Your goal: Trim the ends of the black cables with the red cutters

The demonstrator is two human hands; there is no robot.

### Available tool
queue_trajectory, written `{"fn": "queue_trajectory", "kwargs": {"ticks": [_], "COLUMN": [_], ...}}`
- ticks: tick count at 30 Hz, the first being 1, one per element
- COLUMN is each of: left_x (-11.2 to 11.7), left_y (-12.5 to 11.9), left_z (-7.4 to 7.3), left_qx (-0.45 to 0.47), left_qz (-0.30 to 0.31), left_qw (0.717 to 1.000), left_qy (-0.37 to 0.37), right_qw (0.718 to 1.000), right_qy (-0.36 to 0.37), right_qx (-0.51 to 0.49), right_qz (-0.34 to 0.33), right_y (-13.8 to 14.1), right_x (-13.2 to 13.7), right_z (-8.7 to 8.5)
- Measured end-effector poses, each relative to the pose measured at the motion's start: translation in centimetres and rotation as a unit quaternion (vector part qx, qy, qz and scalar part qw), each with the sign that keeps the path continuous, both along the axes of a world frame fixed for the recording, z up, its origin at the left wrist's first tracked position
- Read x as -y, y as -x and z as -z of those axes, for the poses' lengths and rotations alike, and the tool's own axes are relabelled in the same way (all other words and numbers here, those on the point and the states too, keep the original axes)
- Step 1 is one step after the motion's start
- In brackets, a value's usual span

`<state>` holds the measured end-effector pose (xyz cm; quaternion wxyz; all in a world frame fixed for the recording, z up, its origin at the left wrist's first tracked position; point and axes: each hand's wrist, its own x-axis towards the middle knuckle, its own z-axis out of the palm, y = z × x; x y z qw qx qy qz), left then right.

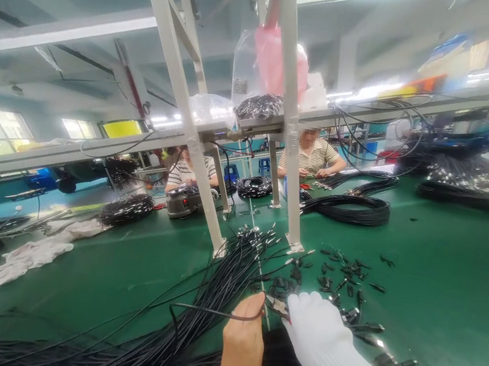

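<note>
My bare left hand point(243, 343) is closed on a black cable point(210, 311), whose end reaches up near the fingertips. My right hand point(323, 331), in a white knitted glove with a yellow cuff, is wrapped round pliers point(277, 306); their metal jaws point left toward the cable end. A trace of red handle shows under the glove. Beneath and left of my hands lies a thick bundle of black cables point(201, 306). Small black connector pieces point(351, 271) are scattered beyond and to the right of the glove.
Pale metal posts point(293, 184) rise from the green table point(458, 266) and carry a shelf with bagged parts point(267, 66). Coiled black cables point(351, 209) lie farther back. Two people point(316, 157) sit across the table. A white cloth point(33, 252) lies at left.
</note>
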<state>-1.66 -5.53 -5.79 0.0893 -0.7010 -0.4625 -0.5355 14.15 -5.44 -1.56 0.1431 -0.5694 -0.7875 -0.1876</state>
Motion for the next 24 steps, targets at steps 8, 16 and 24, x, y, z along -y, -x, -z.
{"fn": "queue_trajectory", "kwargs": {"ticks": [8,16,24], "left_x": [-0.2,0.3,0.9], "left_y": [0.2,-0.4,-0.8], "left_z": [0.6,-1.7,-4.1], "left_qx": [0.027,0.045,0.357], "left_qz": [-0.006,0.027,0.074], "left_qw": [0.999,0.996,0.902], "left_qy": [0.018,0.072,0.233], "right_qw": [1.0,0.999,0.997], "right_qy": [0.015,0.025,0.003], "right_qx": [0.016,0.01,-0.016], "right_qz": [0.002,-0.041,-0.079], "right_y": [0.5,-0.5,-0.9], "right_x": [-0.9,-2.0,-1.6], "right_z": [1.5,1.2,1.0]}}
